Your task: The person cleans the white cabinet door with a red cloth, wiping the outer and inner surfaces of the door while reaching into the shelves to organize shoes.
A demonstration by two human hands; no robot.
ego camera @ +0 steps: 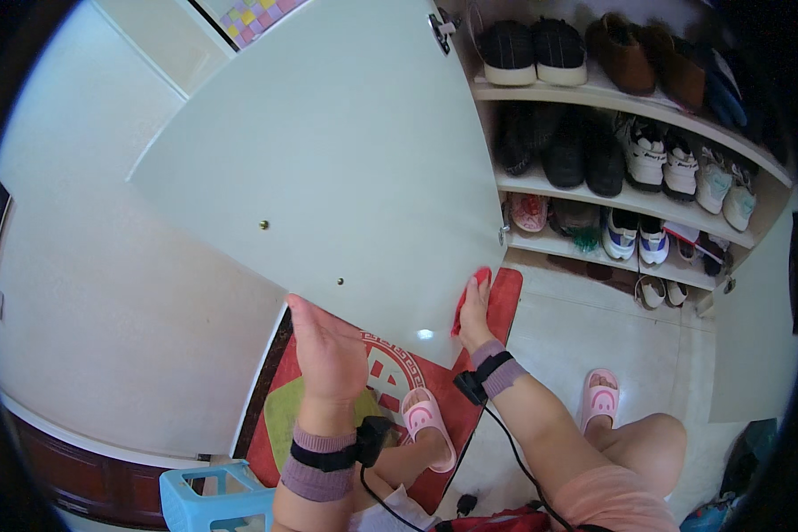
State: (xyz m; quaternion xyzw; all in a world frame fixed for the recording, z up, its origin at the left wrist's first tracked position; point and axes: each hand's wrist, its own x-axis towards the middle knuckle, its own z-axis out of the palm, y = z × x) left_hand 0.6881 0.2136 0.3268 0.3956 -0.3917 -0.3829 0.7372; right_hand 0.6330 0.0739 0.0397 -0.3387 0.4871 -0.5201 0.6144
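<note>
An open white cabinet door (346,166) fills the middle of the head view, with two small brass-coloured knobs or screws on its face. My left hand (329,352) is at the door's lower left edge, thumb up, its fingers mostly hidden behind the door. My right hand (473,312) presses a red cloth (482,276) against the door face near its lower right corner. Both wrists wear mauve cuffs with black straps and small black devices. The fingers of my right hand lie flat over the cloth, which shows on both sides of them.
Right of the door, cabinet shelves (638,193) hold several pairs of shoes. A second door (751,332) stands open at the far right. Under me are a red mat (505,299), a green pad (282,412) and my feet in pink slippers. A blue plastic stool (199,499) is lower left.
</note>
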